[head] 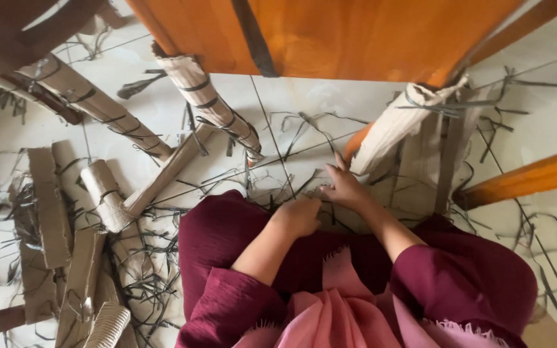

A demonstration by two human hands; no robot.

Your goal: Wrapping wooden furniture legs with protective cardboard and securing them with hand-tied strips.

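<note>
wrapped leg (398, 129): pale cardboard bound with dark straps around an orange wooden table leg, its far end frayed.
place: right of centre, under the table (356, 32), on the white tile floor (549, 116).
right hand (343, 188): fingers spread wide, index raised, touching the leg's near end, holding nothing.
left hand (299, 216): curled into a loose fist over the dark strips (291, 187); what it holds cannot be told.
axis: long and slanted, near-left to far-right.

Both hands (320, 203) low among cut straps (291, 180), floor tiles (304, 103)
</note>
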